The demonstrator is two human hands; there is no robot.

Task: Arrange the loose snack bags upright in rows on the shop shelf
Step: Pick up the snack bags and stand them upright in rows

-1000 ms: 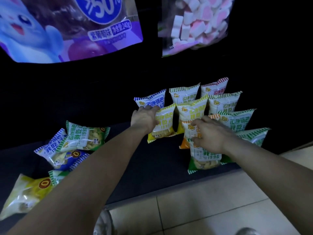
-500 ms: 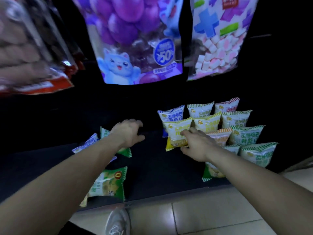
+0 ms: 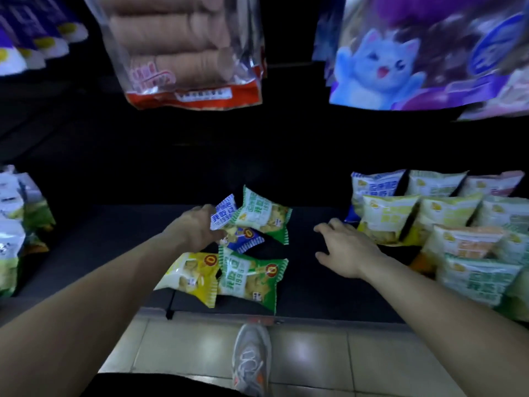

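The left grip (image 3: 200, 227) closes on a blue bag (image 3: 226, 216) in the loose pile at the shelf's (image 3: 315, 293) near middle; the right grip (image 3: 343, 250) hovers released. These puffy bags look light, crinkly and crushable, best pinched at a sealed edge. "1996" reads on a green bag (image 3: 249, 277).

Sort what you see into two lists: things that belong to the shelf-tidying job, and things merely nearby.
Job: loose snack bags, upright rows, shelf, left hand touching the blue bag, right hand open.

Nearby: hanging biscuit bag, cat bag, shoe.
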